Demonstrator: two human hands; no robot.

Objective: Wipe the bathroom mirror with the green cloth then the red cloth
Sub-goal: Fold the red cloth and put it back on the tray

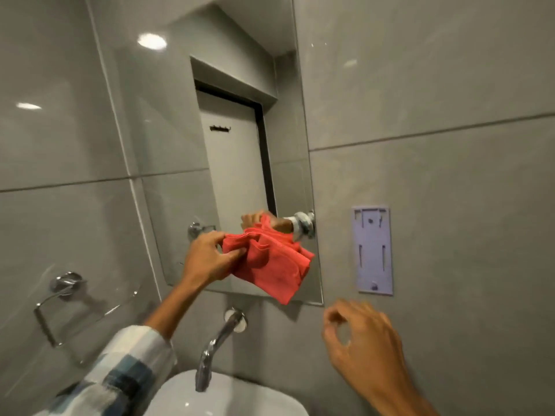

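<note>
Grey tiled bathroom wall (435, 85), shiny, with one mirror (168, 130) fixed on it. One red cloth (270, 262), folded and bunched, held up in front of the bottom right part of the mirror, hanging down past the bottom edge. Touching the glass or not: cannot tell. Left hand (210, 256) raised from below, arm stretched up, thumb and fingers pinching the left end of the cloth. Checked sleeve (120, 373) pushed back on that arm. Right hand (360, 340) lower and well apart from the cloth, blurred, holding nothing, fingers loosely curled with thumb and first finger near each other.

Same cloth and hand seen again inside the mirror, plus a white door (234, 163).

One silver knob (303, 225) at the right edge of the mirror, just beside the top of the cloth. One purple plastic plate (372, 250) on the wall, right of the mirror. One silver tap (216, 346) coming out of the wall under the mirror. One white sink (240, 397) below the tap. One silver ring holder (57, 304) on the left wall.
</note>
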